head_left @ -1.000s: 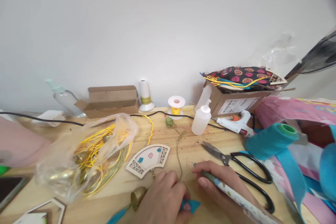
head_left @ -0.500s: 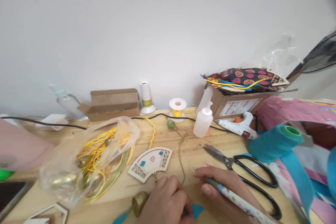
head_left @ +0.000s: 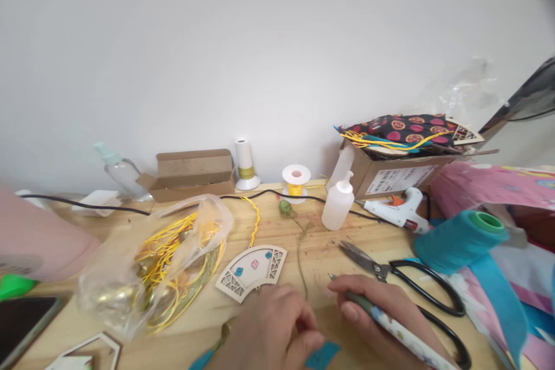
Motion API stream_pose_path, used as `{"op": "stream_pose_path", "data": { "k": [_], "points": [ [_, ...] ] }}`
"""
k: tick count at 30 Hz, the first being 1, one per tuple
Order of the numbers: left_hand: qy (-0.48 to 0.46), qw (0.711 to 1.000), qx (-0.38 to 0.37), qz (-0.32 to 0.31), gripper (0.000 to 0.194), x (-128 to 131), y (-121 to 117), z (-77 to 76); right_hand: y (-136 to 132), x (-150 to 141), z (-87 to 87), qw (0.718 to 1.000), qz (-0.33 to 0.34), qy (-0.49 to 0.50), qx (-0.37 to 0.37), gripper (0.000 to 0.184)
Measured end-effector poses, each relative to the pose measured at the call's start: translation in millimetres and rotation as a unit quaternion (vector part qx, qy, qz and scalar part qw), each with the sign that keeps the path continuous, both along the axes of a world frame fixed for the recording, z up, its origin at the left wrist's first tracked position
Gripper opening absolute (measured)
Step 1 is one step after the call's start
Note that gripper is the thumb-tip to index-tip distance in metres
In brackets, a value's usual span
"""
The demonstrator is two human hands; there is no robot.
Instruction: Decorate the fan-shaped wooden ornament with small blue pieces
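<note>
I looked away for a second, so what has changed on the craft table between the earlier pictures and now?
The left hand has slid forward over the gold bell, which now barely shows, its fingers pinching at the blue felt piece. The right hand keeps gripping the patterned pen. The fan-shaped wooden piece, scissors and glue gun stayed put.

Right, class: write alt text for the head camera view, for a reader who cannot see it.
Two hands work at a wooden table: the right hand grips a patterned pen, the left hand pinches a blue scrap. Scissors and a wooden fan piece lie nearby.
</note>
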State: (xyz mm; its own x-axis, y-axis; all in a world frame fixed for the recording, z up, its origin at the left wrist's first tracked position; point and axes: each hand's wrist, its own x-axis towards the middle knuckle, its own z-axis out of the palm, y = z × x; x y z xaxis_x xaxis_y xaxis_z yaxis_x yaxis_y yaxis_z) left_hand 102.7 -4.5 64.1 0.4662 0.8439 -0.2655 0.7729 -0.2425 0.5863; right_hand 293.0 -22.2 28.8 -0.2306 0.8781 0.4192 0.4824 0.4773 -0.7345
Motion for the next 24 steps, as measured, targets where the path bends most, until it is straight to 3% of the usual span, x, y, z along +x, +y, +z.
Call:
{"op": "stream_pose_path", "data": {
  "k": [3,7,10,14,20,24],
  "points": [
    [0.024,0.998,0.044,0.028,0.012,6,14,6.4,2,5,3.6,0.998,-0.026,-0.056,0.032,0.024],
    [0.07,0.997,0.045,-0.01,0.023,13,26,7.1,6,13,5.9,0.976,-0.027,-0.196,0.09,0.034],
    [0.062,0.997,0.041,-0.026,0.021,9,21,3.3,9,16,5.3,0.961,-0.038,-0.248,0.113,0.041],
    [0.045,0.998,0.016,-0.036,0.017,-4,2,-7.1,9,15,5.3,0.963,-0.021,-0.255,0.086,0.045],
    [0.077,0.987,0.13,-0.046,0.014,-5,-12,-22.9,7,7,3.8,0.965,0.023,-0.261,-0.001,0.043],
    [0.128,0.98,0.144,-0.05,0.02,3,-12,-26.5,7,8,3.3,0.971,0.038,-0.236,-0.016,0.038]
  ]
}}
